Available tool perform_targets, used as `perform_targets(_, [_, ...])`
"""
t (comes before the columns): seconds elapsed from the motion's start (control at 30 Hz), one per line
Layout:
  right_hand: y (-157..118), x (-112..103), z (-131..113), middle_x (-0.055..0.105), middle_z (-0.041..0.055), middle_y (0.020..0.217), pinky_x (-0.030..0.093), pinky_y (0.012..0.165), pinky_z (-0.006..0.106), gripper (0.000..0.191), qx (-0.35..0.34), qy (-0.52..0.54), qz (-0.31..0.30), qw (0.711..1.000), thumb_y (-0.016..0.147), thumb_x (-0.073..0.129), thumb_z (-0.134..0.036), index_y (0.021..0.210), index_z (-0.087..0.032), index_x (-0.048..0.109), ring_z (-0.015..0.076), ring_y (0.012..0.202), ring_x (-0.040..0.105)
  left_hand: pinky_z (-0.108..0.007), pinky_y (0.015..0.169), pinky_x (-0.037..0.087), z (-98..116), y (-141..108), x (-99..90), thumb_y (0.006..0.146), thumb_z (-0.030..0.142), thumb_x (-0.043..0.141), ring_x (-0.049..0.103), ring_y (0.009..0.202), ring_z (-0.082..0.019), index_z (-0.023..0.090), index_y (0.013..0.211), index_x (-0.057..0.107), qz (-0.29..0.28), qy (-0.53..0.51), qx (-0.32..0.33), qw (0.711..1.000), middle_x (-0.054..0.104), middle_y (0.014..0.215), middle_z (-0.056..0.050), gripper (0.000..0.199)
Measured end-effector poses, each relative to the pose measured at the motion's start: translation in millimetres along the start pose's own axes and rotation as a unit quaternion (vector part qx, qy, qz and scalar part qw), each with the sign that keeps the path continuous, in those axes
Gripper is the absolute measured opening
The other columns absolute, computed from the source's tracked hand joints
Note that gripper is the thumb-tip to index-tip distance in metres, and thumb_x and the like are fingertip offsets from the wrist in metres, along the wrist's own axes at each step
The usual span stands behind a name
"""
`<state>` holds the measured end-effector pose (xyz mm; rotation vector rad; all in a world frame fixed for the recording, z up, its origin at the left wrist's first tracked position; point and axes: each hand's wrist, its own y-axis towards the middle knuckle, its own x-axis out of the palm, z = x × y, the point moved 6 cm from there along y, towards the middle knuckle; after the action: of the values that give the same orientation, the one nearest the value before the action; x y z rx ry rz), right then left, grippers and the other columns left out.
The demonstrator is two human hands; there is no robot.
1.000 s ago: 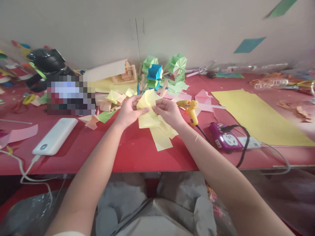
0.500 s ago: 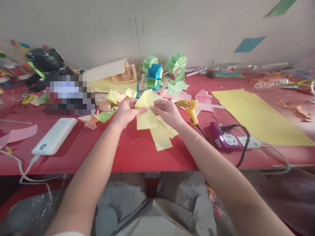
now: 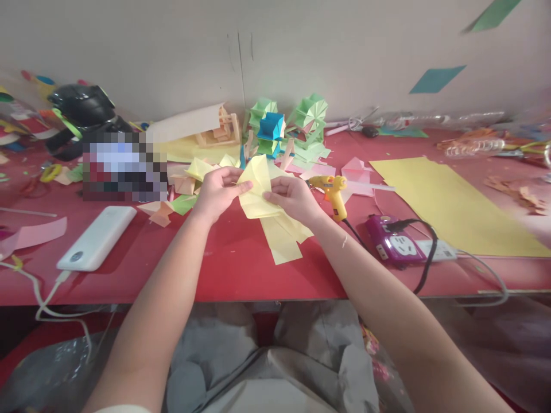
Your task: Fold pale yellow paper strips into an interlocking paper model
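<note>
A creased piece of pale yellow paper (image 3: 257, 198) is held up between my two hands over the red table. My left hand (image 3: 219, 192) pinches its left edge between thumb and fingers. On the other side, my right hand (image 3: 291, 196) grips the paper's right edge, thumb pressed toward the fingers. Below and to the right lie loose yellow paper strips (image 3: 282, 246). Folded yellow and peach pieces (image 3: 199, 168) sit behind my left hand. Past the paper stands a blue and green folded model (image 3: 271, 127).
Right of my right hand lies a yellow glue gun (image 3: 336, 198), then a purple power socket (image 3: 394, 241) with cables and a large yellow sheet (image 3: 456, 206). A white power bank (image 3: 97, 238) is on the left. Green paper models (image 3: 310, 113) stand at the back.
The yellow paper between my hands has been turned and its folds now hang at a slant. My left hand has shifted slightly left and its thumb has moved on the paper.
</note>
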<state>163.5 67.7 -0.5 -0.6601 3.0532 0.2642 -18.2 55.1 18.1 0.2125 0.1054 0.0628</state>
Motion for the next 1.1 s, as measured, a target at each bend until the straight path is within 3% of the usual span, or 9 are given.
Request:
perform_targets(0.23, [1,-2,1,0.074,0.0049,0.083,0.057,0.072,0.032,0.033,0.005,-0.004,0.003,1.0,0.07,0.085,-0.034,0.091,-0.018,0.065,0.0195,0.083,0.072,-0.038,0.082,0.058,-1,4,-12.0,0.064,0.038,0.09,0.072,0.089,-0.024,0.016,0.099,0.073,0.015,0.091,0.012,0.996,0.076,0.091,-0.008,0.044])
perform_targets(0.37, [0,-2,-1,0.072,0.0041,0.082,0.056,0.071,0.032,0.031,0.008,-0.015,-0.006,1.0,0.072,0.082,-0.036,0.09,-0.019,0.063,0.0189,0.081,0.07,-0.036,0.08,0.058,4,2,-9.9,0.068,0.033,0.088,0.071,0.084,-0.022,0.018,0.108,0.071,-0.011,0.098,0.023,0.995,0.073,0.087,-0.006,0.046])
perform_targets(0.47, [0,-3,1,0.068,0.0004,0.073,0.053,0.066,0.03,0.031,0.015,-0.036,-0.012,0.999,0.073,0.08,-0.035,0.091,-0.021,0.059,0.0165,0.073,0.066,-0.035,0.086,0.059,15,-2,-4.7,0.072,0.027,0.083,0.07,0.093,-0.02,0.026,0.129,0.062,-0.063,0.118,0.08,0.988,0.07,0.113,-0.006,0.06])
perform_targets(0.57, [0,-3,1,0.061,-0.0035,0.067,0.048,0.061,0.028,0.029,-0.003,-0.076,-0.013,0.997,0.075,0.076,-0.032,0.094,-0.021,0.057,0.0131,0.064,0.059,-0.038,0.096,0.057,23,-8,1.5,0.08,0.023,0.075,0.063,0.118,-0.022,0.031,0.129,0.061,-0.119,0.19,0.146,0.964,0.051,0.148,-0.007,0.051])
perform_targets(0.63, [-1,-4,-3,0.059,-0.0035,0.068,0.047,0.062,0.028,0.025,-0.038,-0.118,-0.003,0.992,0.078,0.071,-0.03,0.096,-0.021,0.057,0.0124,0.063,0.056,-0.04,0.099,0.056,25,-11,3.0,0.082,0.022,0.073,0.058,0.126,-0.025,0.029,0.119,0.066,-0.122,0.249,0.175,0.945,0.044,0.154,-0.007,0.038])
perform_targets(0.77, [-7,-3,-15,0.062,-0.0007,0.075,0.05,0.07,0.03,0.019,-0.115,-0.228,0.043,0.966,0.08,0.065,-0.023,0.099,-0.021,0.061,0.0135,0.066,0.057,-0.042,0.097,0.055,27,-12,5.2,0.084,0.017,0.068,0.062,0.117,-0.026,0.024,0.1,0.07,-0.075,0.363,0.213,0.904,0.047,0.151,-0.007,0.018])
perform_targets(0.87, [-9,1,-19,0.066,0.0011,0.079,0.049,0.071,0.03,0.021,-0.135,-0.288,0.056,0.947,0.081,0.061,-0.019,0.102,-0.021,0.066,0.0149,0.07,0.06,-0.039,0.088,0.056,23,-11,7.9,0.085,0.015,0.063,0.065,0.112,-0.027,0.023,0.095,0.073,-0.039,0.45,0.207,0.868,0.054,0.144,-0.008,0.016])
perform_targets(0.97, [-10,5,-20,0.069,0.0026,0.081,0.048,0.071,0.029,0.024,-0.145,-0.323,0.048,0.934,0.081,0.059,-0.016,0.103,-0.02,0.068,0.0158,0.071,0.061,-0.038,0.078,0.056,14,-10,12.6,0.086,0.016,0.064,0.066,0.111,-0.03,0.023,0.097,0.076,-0.047,0.508,0.179,0.842,0.059,0.138,-0.01,0.018])
perform_targets(1.1, [-11,7,-20,0.07,0.0038,0.083,0.046,0.07,0.028,0.025,-0.147,-0.343,0.036,0.927,0.082,0.057,-0.014,0.102,-0.02,0.069,0.016,0.071,0.06,-0.038,0.073,0.054,7,-9,17.7,0.087,0.015,0.062,0.066,0.11,-0.032,0.024,0.101,0.077,-0.068,0.529,0.164,0.83,0.058,0.136,-0.012,0.023])
